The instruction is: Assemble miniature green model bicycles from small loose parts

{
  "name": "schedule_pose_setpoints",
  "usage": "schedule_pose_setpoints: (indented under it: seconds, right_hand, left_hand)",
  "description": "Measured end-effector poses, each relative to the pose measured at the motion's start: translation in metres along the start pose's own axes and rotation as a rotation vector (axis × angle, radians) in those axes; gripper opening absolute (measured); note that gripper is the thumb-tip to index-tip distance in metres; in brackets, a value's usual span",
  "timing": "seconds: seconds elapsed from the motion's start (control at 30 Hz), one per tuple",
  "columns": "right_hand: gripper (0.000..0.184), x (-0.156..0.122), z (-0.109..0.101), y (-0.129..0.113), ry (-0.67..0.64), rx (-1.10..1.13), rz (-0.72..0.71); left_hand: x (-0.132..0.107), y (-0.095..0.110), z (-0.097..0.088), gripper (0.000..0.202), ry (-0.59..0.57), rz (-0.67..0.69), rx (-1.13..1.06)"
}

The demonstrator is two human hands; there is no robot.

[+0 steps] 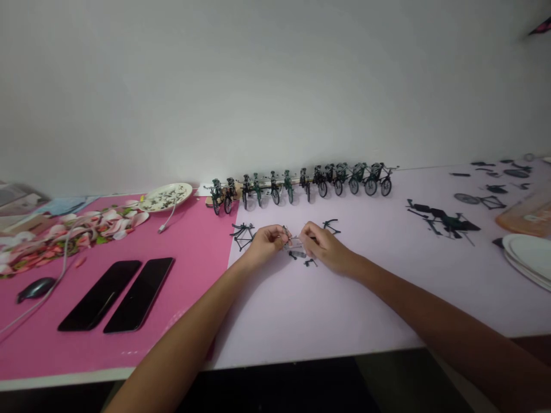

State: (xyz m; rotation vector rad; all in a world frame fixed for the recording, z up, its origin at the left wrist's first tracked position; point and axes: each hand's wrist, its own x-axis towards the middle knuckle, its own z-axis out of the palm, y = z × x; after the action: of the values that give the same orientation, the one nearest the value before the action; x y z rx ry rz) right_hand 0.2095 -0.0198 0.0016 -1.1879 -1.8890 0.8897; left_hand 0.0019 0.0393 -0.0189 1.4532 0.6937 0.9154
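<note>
As the left hand [268, 241] pinches a small part [287, 232] at dial centre, the right hand [322, 244] bunched beside it, hold unclear, pieces [298, 254] lie at six o'clock, presumably for reach, and bikes [275, 188] at twelve, likely clear of work.

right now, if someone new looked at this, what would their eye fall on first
Probably the row of miniature bicycles standing along the wall. Just in front, the left hand and right hand are close together, the left seeming to pinch a small piece. At the left, two black phones lie side by side on a bright pink cover.
</note>
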Motion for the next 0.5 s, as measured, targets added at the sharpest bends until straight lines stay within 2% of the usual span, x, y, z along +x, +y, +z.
schedule_pose_setpoints:
  seconds: [0.07, 0.23, 0.5]
  right_hand:
    - [0.022, -0.0013, -0.0021, -0.002, 0.0, -0.023, -0.017]
    - [0.021, -0.0001, -0.0031, -0.0018, 0.003, 0.008, 0.014]
    - [0.038, 0.0021, -0.0005, 0.0031, 0.029, 0.023, 0.008]
  left_hand:
    - [0.0, 0.0004, -0.0014, 0.058, 0.01, -0.014, -0.014]
    - [0.0, 0.0026, -0.003, 0.058, 0.018, -0.025, -0.031]
    - [-0.003, 0.0072, 0.0033, 0.054, 0.017, 0.028, -0.002]
